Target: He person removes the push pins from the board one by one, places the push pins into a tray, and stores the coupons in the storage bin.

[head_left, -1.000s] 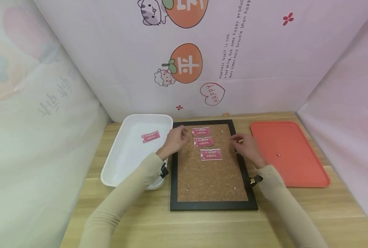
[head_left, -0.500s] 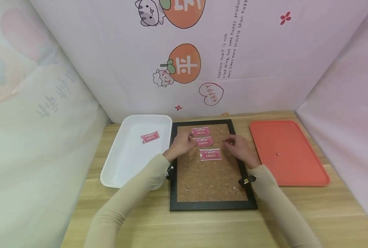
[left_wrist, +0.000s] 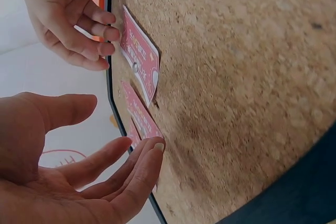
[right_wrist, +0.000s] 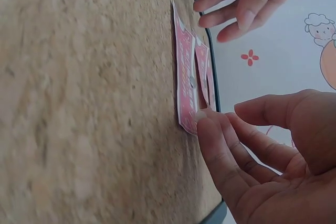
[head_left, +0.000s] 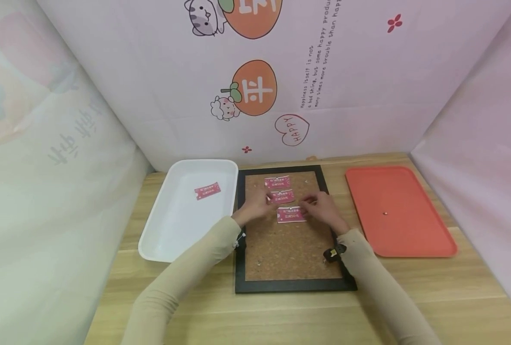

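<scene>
A cork board (head_left: pixel 291 251) with a black frame carries three pink paper coupons in a column, each with a small pin at its upper edge. These are the top coupon (head_left: pixel 277 182), the middle coupon (head_left: pixel 284 196) and the lowest coupon (head_left: pixel 289 215). My left hand (head_left: pixel 255 206) hovers at the middle coupon's left end, fingers loosely bent and apart from the thumb, as the left wrist view shows. At the lowest coupon's right end is my right hand (head_left: pixel 321 209). Its fingertips (right_wrist: pixel 203 121) touch or nearly touch that coupon, and nothing shows between fingers and thumb.
Left of the board stands a white tray (head_left: pixel 169 225) with one loose pink coupon (head_left: pixel 208 190) in it. On the right lies a red tray (head_left: pixel 410 235) bearing a tiny pin (head_left: pixel 384 213). Another pin (head_left: pixel 258 264) sits low on the cork. Printed cloth walls (head_left: pixel 346 134) surround the wooden table.
Both hands have moved inward and down the board. The left went from beside the top coupon to the middle one, the right from the frame to the lowest coupon. The coupons stayed in place.
</scene>
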Tool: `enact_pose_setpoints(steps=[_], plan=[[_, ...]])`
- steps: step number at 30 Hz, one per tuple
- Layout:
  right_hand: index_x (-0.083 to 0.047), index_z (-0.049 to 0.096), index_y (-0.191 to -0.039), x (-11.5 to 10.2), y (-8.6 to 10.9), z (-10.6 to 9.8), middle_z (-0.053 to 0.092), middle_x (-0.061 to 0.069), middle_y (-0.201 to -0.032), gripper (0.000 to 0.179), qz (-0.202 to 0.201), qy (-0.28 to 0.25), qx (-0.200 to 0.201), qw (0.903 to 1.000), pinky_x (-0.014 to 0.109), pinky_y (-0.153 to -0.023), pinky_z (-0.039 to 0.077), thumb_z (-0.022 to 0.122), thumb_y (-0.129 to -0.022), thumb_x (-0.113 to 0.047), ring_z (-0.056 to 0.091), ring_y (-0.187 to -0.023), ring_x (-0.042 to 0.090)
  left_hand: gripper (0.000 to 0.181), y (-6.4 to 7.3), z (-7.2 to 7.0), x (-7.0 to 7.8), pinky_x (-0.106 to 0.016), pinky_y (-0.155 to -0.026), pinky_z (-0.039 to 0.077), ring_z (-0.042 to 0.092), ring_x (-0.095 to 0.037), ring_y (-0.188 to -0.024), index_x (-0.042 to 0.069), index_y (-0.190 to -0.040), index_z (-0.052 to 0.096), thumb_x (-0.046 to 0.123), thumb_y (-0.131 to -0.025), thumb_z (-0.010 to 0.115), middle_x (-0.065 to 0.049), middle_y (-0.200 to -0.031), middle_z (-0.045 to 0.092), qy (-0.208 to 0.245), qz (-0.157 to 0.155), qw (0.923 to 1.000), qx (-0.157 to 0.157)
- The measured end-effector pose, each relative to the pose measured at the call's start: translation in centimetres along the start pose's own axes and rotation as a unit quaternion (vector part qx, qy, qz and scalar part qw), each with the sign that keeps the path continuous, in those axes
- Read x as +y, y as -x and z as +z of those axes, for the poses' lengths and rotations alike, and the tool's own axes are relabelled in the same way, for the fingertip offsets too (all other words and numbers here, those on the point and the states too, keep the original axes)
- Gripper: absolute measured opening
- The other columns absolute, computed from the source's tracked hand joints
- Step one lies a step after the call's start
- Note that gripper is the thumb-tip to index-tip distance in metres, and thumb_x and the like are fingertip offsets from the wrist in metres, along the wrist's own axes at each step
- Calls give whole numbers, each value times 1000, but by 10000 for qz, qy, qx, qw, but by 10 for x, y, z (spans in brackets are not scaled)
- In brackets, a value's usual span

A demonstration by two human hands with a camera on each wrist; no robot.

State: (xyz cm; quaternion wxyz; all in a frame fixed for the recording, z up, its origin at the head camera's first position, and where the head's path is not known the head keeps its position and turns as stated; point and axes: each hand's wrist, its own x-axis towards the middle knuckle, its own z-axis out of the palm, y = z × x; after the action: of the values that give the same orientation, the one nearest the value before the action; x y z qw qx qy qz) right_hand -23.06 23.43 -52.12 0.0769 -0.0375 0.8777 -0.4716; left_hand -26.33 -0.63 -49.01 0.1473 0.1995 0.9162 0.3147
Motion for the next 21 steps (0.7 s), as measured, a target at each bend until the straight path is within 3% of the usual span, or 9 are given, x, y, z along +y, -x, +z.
enact_pose_setpoints(steps=[7,14,21], plan=[[5,69,-118,-3,-1,8,75,24,-102,24,133,13,-54,9999,34,-71,65,62,-102,-11,76,-84,27,43,0,5,6,-26,-68,53,66,-17,-82,1,-128,65,32,-99,70,-12,-111,70,-3,-438,9990,-103],[5,69,-122,-3,-3,15,74,24,-105,26,306,35,-28,9995,32,-73,65,61,-104,-12,76,-88,26,43,-2,8,8,-30,-69,57,68,-20,-81,2,-127,67,33,-98,71,-11,-103,72,-62,-434,9988,-212],[3,69,-123,-7,-3,19,73,23,-110,26,492,108,-57,9987,32,-77,65,60,-104,-14,76,-93,29,39,-40,36,-31,-28,-64,54,67,-15,-78,15,-123,73,42,-95,72,-3,-103,76,-424,-179,9988,-136]])
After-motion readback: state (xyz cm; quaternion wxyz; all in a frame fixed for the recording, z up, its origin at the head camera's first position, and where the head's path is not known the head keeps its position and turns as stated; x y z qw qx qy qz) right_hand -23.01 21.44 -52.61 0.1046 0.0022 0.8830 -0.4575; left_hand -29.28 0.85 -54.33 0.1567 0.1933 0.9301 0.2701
